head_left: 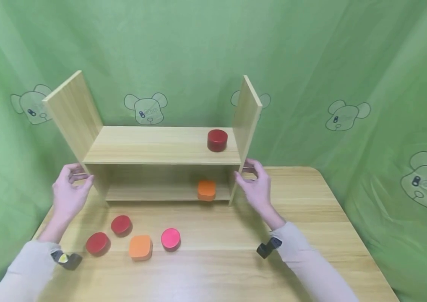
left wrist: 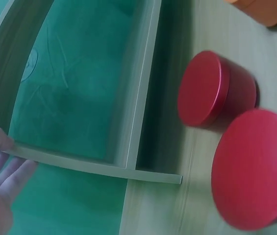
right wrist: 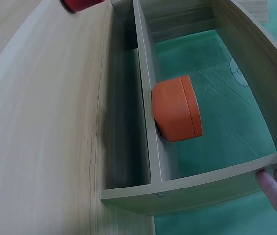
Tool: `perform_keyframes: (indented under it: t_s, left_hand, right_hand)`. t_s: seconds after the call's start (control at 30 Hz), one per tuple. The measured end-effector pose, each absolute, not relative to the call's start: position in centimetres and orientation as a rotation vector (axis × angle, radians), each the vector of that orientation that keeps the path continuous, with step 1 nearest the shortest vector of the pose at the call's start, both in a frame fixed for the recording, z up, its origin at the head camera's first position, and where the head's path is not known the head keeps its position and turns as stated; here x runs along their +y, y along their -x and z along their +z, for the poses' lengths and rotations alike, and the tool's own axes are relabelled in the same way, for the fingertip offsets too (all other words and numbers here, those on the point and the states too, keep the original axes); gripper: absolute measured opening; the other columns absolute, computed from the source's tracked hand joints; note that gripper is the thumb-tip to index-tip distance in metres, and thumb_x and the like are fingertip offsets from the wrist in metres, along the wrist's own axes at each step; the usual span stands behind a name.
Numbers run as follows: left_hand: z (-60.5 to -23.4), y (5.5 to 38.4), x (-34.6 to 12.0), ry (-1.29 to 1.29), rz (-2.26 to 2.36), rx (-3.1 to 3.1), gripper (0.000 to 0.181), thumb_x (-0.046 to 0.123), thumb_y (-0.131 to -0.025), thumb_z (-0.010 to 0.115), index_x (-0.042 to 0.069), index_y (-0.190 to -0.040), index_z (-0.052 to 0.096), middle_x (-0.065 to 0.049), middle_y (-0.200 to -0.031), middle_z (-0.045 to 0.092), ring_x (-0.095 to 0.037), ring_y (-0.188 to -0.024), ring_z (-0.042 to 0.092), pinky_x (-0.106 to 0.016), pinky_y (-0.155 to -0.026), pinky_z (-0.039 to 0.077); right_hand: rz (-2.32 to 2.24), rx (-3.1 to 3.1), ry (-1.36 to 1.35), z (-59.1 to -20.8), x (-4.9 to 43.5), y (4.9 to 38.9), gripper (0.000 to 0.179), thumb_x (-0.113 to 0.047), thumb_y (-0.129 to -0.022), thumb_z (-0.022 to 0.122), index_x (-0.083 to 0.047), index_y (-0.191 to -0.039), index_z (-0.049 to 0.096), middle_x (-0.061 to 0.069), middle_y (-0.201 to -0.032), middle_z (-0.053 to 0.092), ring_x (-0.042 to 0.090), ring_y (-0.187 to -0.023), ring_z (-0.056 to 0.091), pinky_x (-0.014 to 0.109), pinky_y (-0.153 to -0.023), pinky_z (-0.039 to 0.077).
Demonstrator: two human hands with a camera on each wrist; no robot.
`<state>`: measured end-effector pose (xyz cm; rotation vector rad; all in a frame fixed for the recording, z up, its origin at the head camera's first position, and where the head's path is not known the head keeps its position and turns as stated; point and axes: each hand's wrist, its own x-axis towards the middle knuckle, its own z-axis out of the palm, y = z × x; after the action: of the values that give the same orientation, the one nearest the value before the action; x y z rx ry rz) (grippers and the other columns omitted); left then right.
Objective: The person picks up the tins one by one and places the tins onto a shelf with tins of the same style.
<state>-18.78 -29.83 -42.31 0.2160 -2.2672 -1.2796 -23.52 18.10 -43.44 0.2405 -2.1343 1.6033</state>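
A pale wooden two-tier shelf (head_left: 153, 144) stands on the table between both hands. My left hand (head_left: 69, 191) pinches the front edge of its left side panel, thumb on one face and fingers on the other, as the left wrist view shows. On the opposite side, my right hand (head_left: 256, 188) holds the right panel (right wrist: 226, 178) the same way. A dark red round tin (head_left: 217, 140) sits at the right end of the upper board. Below it, an orange square tin (head_left: 206, 191) rests on the lower board, also towards the right.
In front of the shelf on the wooden table (head_left: 292, 209) lie two red round tins (head_left: 98, 244), an orange square tin (head_left: 140, 247) and a pink round tin (head_left: 170, 239). A green curtain (head_left: 198, 50) with bear outlines hangs behind and at the sides.
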Motion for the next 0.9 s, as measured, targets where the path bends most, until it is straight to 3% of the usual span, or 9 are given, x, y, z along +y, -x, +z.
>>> perform_keyframes:
  t_s: [0.13, 0.33, 0.4, 0.7, 0.9]
  left_hand:
    - [-42.1, 18.7, -28.8, -0.203, -1.288, -2.268, 0.043, 0.000, -0.093, 0.071, -0.004, -0.132, 0.056, 0.030, -0.104, 0.055, 0.021, -0.089, 0.057, 0.001, -0.073, 0.051]
    - [-42.2, 19.0, -27.8, -0.158, -1.321, -2.276, 0.044, -0.002, -0.093, 0.071, -0.006, -0.134, 0.054, -0.009, -0.121, 0.067, 0.020, -0.089, 0.056, 0.001, -0.074, 0.051]
    - [-42.4, 19.1, -27.6, -0.138, -1.327, -2.274, 0.043, -0.003, -0.093, 0.070, -0.007, -0.134, 0.054, -0.016, -0.124, 0.067, 0.020, -0.089, 0.056, 0.001, -0.074, 0.051]
    - [-42.2, 19.4, -26.3, -0.100, -1.331, -2.296, 0.043, -0.001, -0.095, 0.070, -0.006, -0.134, 0.053, -0.025, -0.124, 0.069, 0.020, -0.089, 0.054, 0.002, -0.075, 0.049]
    - [-42.1, 19.6, -25.4, -0.064, -1.332, -2.284, 0.042, -0.004, -0.093, 0.070, -0.009, -0.132, 0.054, -0.029, -0.122, 0.070, 0.018, -0.089, 0.055, 0.002, -0.075, 0.050]
  right_hand:
    - [1.612, -2.121, -0.232, -43.5, 18.9, 23.5, 0.048, 0.009, -0.086, 0.077, 0.007, -0.131, 0.062, 0.032, -0.122, 0.068, -0.003, -0.093, 0.064, 0.013, -0.072, 0.062]
    - [1.616, -2.117, -0.228, -43.3, 20.2, 23.3, 0.047, 0.010, -0.087, 0.076, 0.008, -0.131, 0.062, 0.033, -0.122, 0.068, -0.006, -0.092, 0.065, 0.012, -0.072, 0.062]
    - [1.611, -2.121, -0.224, -43.2, 20.6, 23.3, 0.047, 0.010, -0.087, 0.076, 0.008, -0.132, 0.062, 0.033, -0.122, 0.068, -0.006, -0.092, 0.065, 0.012, -0.071, 0.062]
    - [1.627, -2.119, -0.225, -43.2, 22.5, 23.5, 0.050, 0.012, -0.086, 0.076, 0.007, -0.134, 0.062, 0.031, -0.119, 0.066, -0.006, -0.093, 0.065, 0.012, -0.069, 0.061]
    - [1.635, -2.103, -0.214, -43.1, 23.4, 23.5, 0.050, 0.013, -0.084, 0.077, 0.007, -0.132, 0.063, 0.000, -0.109, 0.070, -0.004, -0.092, 0.066, 0.013, -0.068, 0.062]
